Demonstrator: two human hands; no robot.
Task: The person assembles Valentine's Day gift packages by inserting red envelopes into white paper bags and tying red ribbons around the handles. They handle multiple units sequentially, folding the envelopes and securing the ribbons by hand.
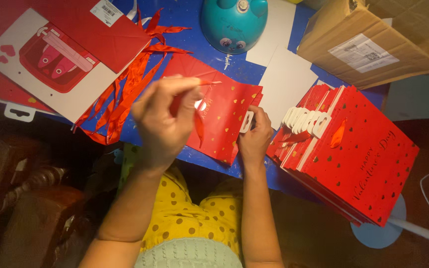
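**Ribbon pinched above the flat red bag**

Your left hand (162,121) is closed in a pinch on a strip of red ribbon (199,126), held up over the folded red gift bag (224,111) that lies flat on the blue table (194,20). Your right hand (255,135) is clamped on the bag's near right edge, thumb pressed beside the white handle tab (247,121). The left hand is blurred, so whether the ribbon end already passes through the bag's hole is hard to tell.

From here the likeliest slip is the ribbon sliding out of the pinch, since it is thin and glossy. The bag could also skate on the table if the right hand eases its hold.

To your left a loose bundle of red ribbons (125,94) trails off the table edge; a snag there could drag strands down. To your right a stack of red bags (358,159) overhangs the edge and looks ready to tip. Behind sit a teal dome-shaped device (233,22) and a cardboard box (373,39).
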